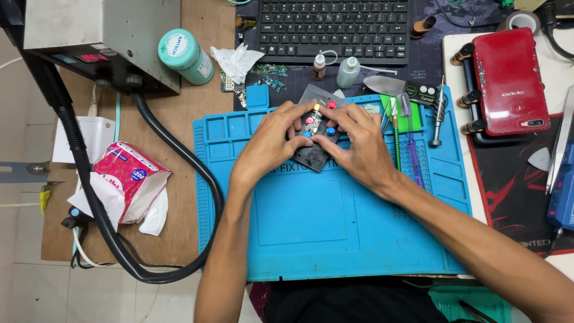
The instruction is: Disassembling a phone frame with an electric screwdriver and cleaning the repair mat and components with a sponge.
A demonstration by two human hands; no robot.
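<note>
A dark grey board holder (pixel 315 154) with red, blue and yellow knobs lies on the blue work mat (pixel 323 221), tilted. A small circuit piece sits clamped among the knobs. My left hand (pixel 269 143) grips the holder's left side, fingers curled over its top edge. My right hand (pixel 359 143) grips its right side, with the fingertips by the blue knob. Both thumbs rest on the holder.
Tweezers and a screwdriver (pixel 439 113) lie on the mat's right part. A red phone (pixel 508 81) sits on the right, a keyboard (pixel 335 27) behind, two small bottles (pixel 348 72), a teal can (pixel 185 57), a tissue pack (pixel 128 185) and a thick black hose (pixel 173 149) on the left.
</note>
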